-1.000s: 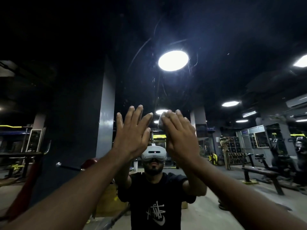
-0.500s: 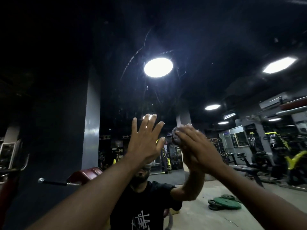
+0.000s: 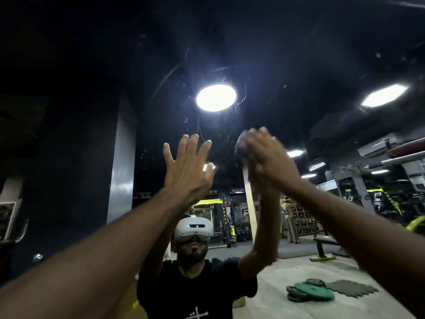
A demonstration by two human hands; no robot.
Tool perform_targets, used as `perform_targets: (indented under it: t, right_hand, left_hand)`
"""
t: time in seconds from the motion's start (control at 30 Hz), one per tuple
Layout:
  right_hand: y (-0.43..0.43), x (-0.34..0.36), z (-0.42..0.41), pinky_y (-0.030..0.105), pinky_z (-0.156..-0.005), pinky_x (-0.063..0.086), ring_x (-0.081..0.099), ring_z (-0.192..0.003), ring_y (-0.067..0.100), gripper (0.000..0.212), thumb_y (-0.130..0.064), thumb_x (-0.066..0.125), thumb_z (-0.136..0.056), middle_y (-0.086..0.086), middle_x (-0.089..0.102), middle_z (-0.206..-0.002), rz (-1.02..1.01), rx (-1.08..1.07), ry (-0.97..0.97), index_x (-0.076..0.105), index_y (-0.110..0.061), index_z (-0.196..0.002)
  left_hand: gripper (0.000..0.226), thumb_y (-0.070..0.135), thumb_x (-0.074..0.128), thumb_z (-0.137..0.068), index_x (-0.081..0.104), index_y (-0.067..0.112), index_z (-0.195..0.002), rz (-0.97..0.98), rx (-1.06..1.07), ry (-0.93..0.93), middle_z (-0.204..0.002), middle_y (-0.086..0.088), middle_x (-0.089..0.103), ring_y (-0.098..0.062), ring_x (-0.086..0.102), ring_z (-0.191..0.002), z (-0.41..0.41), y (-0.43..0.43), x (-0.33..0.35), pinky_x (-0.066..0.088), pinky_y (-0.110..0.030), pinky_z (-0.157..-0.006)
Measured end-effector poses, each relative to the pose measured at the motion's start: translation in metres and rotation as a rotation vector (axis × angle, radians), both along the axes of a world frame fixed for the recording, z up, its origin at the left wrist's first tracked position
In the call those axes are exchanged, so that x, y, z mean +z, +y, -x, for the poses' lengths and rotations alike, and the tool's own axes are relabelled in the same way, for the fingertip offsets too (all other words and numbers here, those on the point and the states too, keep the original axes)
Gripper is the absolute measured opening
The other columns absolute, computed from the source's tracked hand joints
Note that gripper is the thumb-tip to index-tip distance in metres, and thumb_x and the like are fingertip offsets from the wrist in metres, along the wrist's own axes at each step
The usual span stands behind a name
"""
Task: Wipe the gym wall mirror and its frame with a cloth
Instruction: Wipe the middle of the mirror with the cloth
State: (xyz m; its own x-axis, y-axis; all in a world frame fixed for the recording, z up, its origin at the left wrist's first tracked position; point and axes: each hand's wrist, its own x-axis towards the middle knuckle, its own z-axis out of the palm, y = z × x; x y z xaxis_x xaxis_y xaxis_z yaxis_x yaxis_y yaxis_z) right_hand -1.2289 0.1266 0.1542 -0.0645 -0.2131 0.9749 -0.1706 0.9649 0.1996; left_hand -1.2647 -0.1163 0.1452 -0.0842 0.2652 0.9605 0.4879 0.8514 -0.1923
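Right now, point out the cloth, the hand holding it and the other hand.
cloth (image 3: 240, 147), head view, grey bunched edge beside the fingers.
right hand (image 3: 269, 165), head view, blurred back of the hand.
left hand (image 3: 186, 173), head view, back of the hand, fingers straight.

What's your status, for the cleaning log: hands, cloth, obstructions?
Left hand open, flat on mirror. Right hand presses cloth to it, grip blurred. Nothing in the way.

A round lamp (image 3: 216, 97) is glowing on the dark ceiling (image 3: 299, 42); green plates (image 3: 314, 292) are lying on the pale floor (image 3: 287, 270).
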Motion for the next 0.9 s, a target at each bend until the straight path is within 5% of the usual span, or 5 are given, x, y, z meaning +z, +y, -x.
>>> perform_targets:
  t: [0.13, 0.37, 0.57, 0.77, 0.9]
  right_hand:
    - [-0.003, 0.057, 0.005, 0.054, -0.108, 0.039, 0.040, -0.140, 0.038, 0.042, -0.021, 0.040, -0.093, 0.009, 0.053, -0.138, 0.454, 0.064, 0.166, 0.056, -0.017, -0.131]
    - [0.012, 0.025, 0.002, 0.037, -0.119, 0.017, 0.021, -0.154, 0.020, 0.048, -0.032, 0.044, -0.106, -0.006, 0.033, -0.164, -0.247, 0.004, -0.039, 0.040, -0.034, -0.154]
    - [0.029, 0.011, 0.003, 0.050, -0.117, 0.031, 0.036, -0.145, 0.031, 0.041, -0.024, 0.039, -0.105, 0.001, 0.048, -0.150, 0.446, 0.058, 0.186, 0.049, -0.024, -0.144]
    - [0.048, -0.077, -0.006, 0.047, -0.120, 0.023, 0.026, -0.153, 0.027, 0.052, -0.040, 0.035, -0.103, 0.003, 0.037, -0.163, -0.188, -0.019, -0.029, 0.042, -0.028, -0.154]
    - [0.083, -0.042, -0.013, 0.054, -0.122, 0.027, 0.028, -0.152, 0.030, 0.052, -0.037, 0.031, -0.102, 0.002, 0.039, -0.161, 0.243, 0.032, 0.033, 0.043, -0.028, -0.151]
  left_hand:
    - [0.054, 0.033, 0.045, -0.098, 0.027, 0.036, -0.148, -0.025, -0.018, 0.029, -0.162, 0.000, 0.015, -0.024, 0.006, -0.154, 0.002, 0.009, 0.000, 0.001, -0.074, -0.118]
    - [0.050, 0.043, 0.041, -0.099, 0.027, 0.039, -0.147, -0.087, 0.010, 0.039, -0.163, 0.003, 0.016, -0.025, 0.006, -0.155, 0.006, 0.027, 0.005, -0.002, -0.078, -0.114]
    - [0.055, 0.035, 0.045, -0.097, 0.027, 0.038, -0.149, -0.003, -0.057, 0.040, -0.165, -0.001, 0.016, -0.027, 0.005, -0.156, -0.001, 0.035, -0.011, -0.002, -0.070, -0.120]
    - [0.062, 0.044, 0.043, -0.094, 0.028, 0.034, -0.153, 0.101, -0.042, -0.002, -0.167, -0.002, 0.013, -0.027, 0.000, -0.157, -0.002, 0.062, -0.040, -0.003, -0.069, -0.120]
    - [0.061, 0.044, 0.042, -0.098, 0.026, 0.035, -0.156, 0.126, 0.021, -0.002, -0.168, 0.000, 0.010, -0.031, 0.000, -0.156, -0.006, 0.068, -0.040, -0.005, -0.069, -0.120]
